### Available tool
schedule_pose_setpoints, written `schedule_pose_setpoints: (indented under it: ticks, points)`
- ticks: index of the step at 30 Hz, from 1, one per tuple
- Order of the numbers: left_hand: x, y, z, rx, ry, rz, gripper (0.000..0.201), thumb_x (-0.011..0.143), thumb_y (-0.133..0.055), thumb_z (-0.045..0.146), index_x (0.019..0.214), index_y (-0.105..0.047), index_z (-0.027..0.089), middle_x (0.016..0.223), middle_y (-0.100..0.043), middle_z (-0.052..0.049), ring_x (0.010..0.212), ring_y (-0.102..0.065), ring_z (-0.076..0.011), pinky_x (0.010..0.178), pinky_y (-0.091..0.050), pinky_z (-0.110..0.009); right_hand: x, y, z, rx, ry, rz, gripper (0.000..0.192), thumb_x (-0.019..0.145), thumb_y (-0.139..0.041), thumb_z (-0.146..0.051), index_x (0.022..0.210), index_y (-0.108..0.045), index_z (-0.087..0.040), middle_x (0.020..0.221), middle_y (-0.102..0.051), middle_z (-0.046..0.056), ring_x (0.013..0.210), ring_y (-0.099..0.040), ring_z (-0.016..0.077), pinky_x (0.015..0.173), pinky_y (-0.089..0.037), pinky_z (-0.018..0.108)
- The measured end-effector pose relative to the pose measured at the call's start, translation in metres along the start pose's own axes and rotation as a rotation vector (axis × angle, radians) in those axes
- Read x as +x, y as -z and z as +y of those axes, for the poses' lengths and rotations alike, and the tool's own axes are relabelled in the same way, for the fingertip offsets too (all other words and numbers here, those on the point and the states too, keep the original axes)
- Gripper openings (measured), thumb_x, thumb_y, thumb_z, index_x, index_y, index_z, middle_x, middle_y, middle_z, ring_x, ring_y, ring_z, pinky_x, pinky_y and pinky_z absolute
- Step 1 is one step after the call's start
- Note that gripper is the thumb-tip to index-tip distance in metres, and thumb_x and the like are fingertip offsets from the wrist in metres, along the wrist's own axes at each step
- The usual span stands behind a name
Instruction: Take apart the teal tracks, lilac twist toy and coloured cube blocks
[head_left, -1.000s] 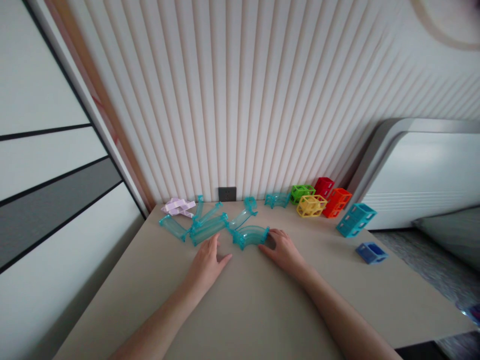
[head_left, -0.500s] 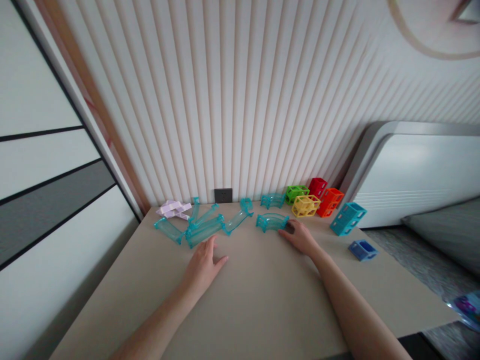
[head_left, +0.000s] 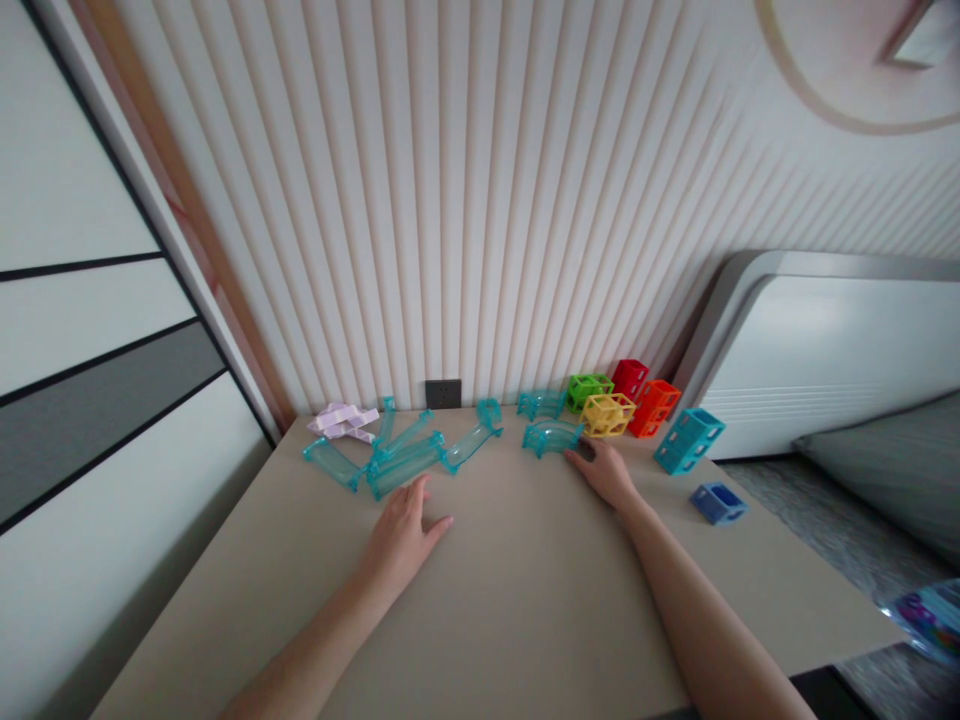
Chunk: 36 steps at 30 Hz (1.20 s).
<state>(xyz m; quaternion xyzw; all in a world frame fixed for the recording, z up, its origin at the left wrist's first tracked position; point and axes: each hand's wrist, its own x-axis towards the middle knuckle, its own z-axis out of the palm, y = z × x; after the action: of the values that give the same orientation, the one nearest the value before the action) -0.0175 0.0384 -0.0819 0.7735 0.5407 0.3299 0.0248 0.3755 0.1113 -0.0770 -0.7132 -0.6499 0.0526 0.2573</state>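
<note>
A curved translucent teal track piece (head_left: 551,437) lies toward the back of the table, and the curled fingers of my right hand (head_left: 606,475) are closed at its right end. Those fingertips are partly hidden. My left hand (head_left: 401,520) rests open on the table, thumb spread, holding nothing. Just beyond its fingertips sits a straight teal track piece (head_left: 409,465), among several other teal pieces. Another curved teal track (head_left: 541,404) stands behind, by the wall. A yellow block frame (head_left: 607,414) is close behind my right hand.
Green (head_left: 589,391), red (head_left: 630,377) and orange (head_left: 655,408) block frames stand at the back right. Farther right are a tall teal block (head_left: 688,441) and a blue block (head_left: 718,503). Lilac pieces (head_left: 343,420) are piled at the back left. A ribbed wall (head_left: 442,200) bounds the table.
The curved track piece at my right hand has shifted a little right and back, toward the yellow frame. My left hand keeps its place on the table. The view has tilted slightly.
</note>
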Motion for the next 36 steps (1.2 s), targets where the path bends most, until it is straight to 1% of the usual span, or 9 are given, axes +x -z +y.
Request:
schedule_pose_setpoints:
  ticks: [6, 10, 15, 20, 24, 31, 36]
  points:
    - [-0.001, -0.002, 0.0, -0.007, 0.004, 0.011, 0.054, 0.078, -0.075, 0.026, 0.125, -0.048, 0.02, 0.098, -0.071, -0.007, 0.094, -0.071, -0.0264, 0.085, -0.058, -0.042, 0.002, -0.003, -0.001, -0.019, -0.028, 0.011, 0.05, 0.086, -0.061, -0.047, 0.118, -0.069, -0.009, 0.115, -0.072, 0.018, 0.105, -0.067, 0.032, 0.091, -0.051, 0.04]
    - [-0.002, -0.003, -0.002, -0.024, -0.003, 0.03, 0.053, 0.079, -0.073, 0.027, 0.125, -0.048, 0.02, 0.1, -0.071, -0.008, 0.095, -0.071, -0.0264, 0.086, -0.058, -0.042, 0.005, -0.003, -0.001, -0.033, -0.037, 0.023, 0.049, 0.087, -0.059, -0.047, 0.118, -0.069, -0.011, 0.115, -0.072, 0.017, 0.106, -0.067, 0.0326, 0.091, -0.05, 0.041]
    - [-0.001, -0.003, -0.002, -0.021, 0.009, 0.016, 0.053, 0.079, -0.073, 0.028, 0.125, -0.049, 0.019, 0.098, -0.072, -0.007, 0.095, -0.07, -0.0268, 0.086, -0.058, -0.043, 0.008, -0.005, 0.001, -0.044, -0.028, 0.042, 0.046, 0.088, -0.058, -0.047, 0.118, -0.069, -0.014, 0.115, -0.072, 0.016, 0.107, -0.067, 0.0323, 0.092, -0.05, 0.042]
    - [-0.001, -0.002, -0.001, -0.013, 0.013, 0.003, 0.052, 0.08, -0.073, 0.027, 0.125, -0.049, 0.02, 0.097, -0.071, -0.007, 0.095, -0.07, -0.0265, 0.087, -0.057, -0.043, 0.009, -0.007, 0.002, -0.055, -0.025, 0.05, 0.048, 0.088, -0.056, -0.047, 0.118, -0.069, -0.012, 0.114, -0.072, 0.018, 0.105, -0.067, 0.033, 0.089, -0.051, 0.042]
    - [-0.001, -0.003, -0.001, -0.026, 0.011, 0.01, 0.051, 0.08, -0.072, 0.028, 0.125, -0.05, 0.02, 0.097, -0.072, -0.007, 0.095, -0.07, -0.0266, 0.086, -0.057, -0.043, 0.008, -0.007, 0.001, -0.068, -0.025, 0.059, 0.046, 0.088, -0.056, -0.047, 0.117, -0.069, -0.015, 0.113, -0.072, 0.016, 0.103, -0.067, 0.0328, 0.088, -0.051, 0.042]
    - [-0.001, -0.004, -0.001, -0.014, 0.02, 0.009, 0.053, 0.076, -0.076, 0.028, 0.123, -0.052, 0.017, 0.096, -0.072, -0.008, 0.094, -0.07, -0.0278, 0.085, -0.058, -0.042, 0.007, -0.006, -0.003, -0.094, -0.03, 0.064, 0.046, 0.089, -0.054, -0.048, 0.117, -0.069, -0.015, 0.113, -0.072, 0.016, 0.103, -0.067, 0.0327, 0.088, -0.05, 0.041]
    - [-0.001, -0.004, -0.002, -0.004, 0.013, 0.004, 0.05, 0.08, -0.072, 0.03, 0.124, -0.052, 0.019, 0.097, -0.072, -0.008, 0.094, -0.07, -0.0277, 0.085, -0.057, -0.043, 0.002, -0.005, -0.01, -0.109, -0.044, 0.087, 0.048, 0.087, -0.055, -0.049, 0.117, -0.069, -0.015, 0.113, -0.071, 0.017, 0.104, -0.065, 0.0347, 0.089, -0.05, 0.044]
